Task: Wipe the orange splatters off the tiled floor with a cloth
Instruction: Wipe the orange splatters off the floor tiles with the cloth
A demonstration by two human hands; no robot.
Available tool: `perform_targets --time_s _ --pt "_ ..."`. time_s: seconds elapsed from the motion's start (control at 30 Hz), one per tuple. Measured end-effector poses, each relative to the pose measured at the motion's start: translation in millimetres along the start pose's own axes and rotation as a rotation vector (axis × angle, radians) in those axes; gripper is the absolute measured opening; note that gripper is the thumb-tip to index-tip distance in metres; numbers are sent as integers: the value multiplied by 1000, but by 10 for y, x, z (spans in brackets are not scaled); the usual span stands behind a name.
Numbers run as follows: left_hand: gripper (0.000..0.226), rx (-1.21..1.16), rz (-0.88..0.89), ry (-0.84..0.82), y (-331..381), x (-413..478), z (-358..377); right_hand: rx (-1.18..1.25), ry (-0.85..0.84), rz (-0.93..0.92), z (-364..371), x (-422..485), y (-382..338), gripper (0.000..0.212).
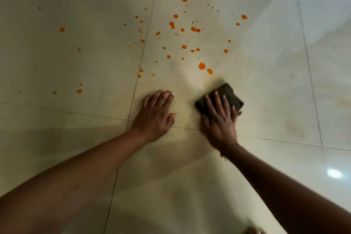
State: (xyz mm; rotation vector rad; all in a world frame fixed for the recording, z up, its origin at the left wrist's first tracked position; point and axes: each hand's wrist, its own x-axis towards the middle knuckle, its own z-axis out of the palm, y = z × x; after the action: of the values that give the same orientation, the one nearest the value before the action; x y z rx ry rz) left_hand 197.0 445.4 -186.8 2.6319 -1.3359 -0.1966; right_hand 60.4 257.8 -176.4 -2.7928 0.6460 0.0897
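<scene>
Orange splatters [201, 65] dot the pale tiled floor [76, 59], most of them ahead of my hands, with a few drops off to the left [79, 91]. My right hand [220, 119] presses flat on a dark folded cloth [230, 94], whose far corner lies just short of the nearest large drops. The hand looks slightly blurred. A faint yellowish smear shows on the tile around the cloth. My left hand [156, 115] rests palm-down on the bare tile to the left of the cloth, fingers together, holding nothing.
Dark grout lines [136, 83] cross the floor, meeting near my left wrist. A brighter strip of tile [322, 24] runs along the right side, with a light reflection [334, 173] at lower right. A few small dark specks [39, 8] lie far left.
</scene>
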Motion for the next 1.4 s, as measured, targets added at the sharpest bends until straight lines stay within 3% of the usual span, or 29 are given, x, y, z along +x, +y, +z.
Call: perform_targets --time_s 0.1,0.23,0.33,0.4,0.47,0.53,0.63,0.73,0.87,0.93,1.03,1.13,1.27,1.33,1.4 --pt "59 12 -5 -13 25 10 -24 -12 -36 6 -47 -127 223 63" --pt "59 24 -10 13 15 12 43 -9 3 187 -138 1063 7 59" --pt "59 11 -8 23 10 16 49 -17 -7 -35 -27 1135 -345 60" --pt "60 2 -14 5 17 1 27 -50 -44 -229 24 661 -180 61" --pt "60 -2 -24 -8 25 15 -6 -100 -53 -273 -75 407 215 62" --pt "60 4 -26 -3 21 26 -6 -91 -38 -129 -178 697 385 64" --pt "59 4 -10 18 9 28 18 -37 -12 33 -142 1265 -38 66" --pt "59 4 -7 38 -18 23 44 -4 -23 -218 68 918 -451 63" --pt "60 -17 -15 4 18 50 2 -75 -39 -450 24 271 154 58" --pt "59 -27 -22 21 30 41 -9 -76 -6 -330 -75 568 317 60" --pt "58 -32 -11 46 19 31 39 -2 22 -59 -56 1078 -81 64" --pt "61 -76 5 46 -48 27 54 26 -5 -258 117 798 -480 63" --pt "70 -178 -30 -115 -7 52 -131 -33 -58 -399 40 122 57 53" --pt "66 -133 -90 -206 113 9 -335 -64 -118 -370 -271 86 311 44" --pt "58 -105 -117 -262 334 -74 -653 -67 -223 -170 -755 95 450 38"
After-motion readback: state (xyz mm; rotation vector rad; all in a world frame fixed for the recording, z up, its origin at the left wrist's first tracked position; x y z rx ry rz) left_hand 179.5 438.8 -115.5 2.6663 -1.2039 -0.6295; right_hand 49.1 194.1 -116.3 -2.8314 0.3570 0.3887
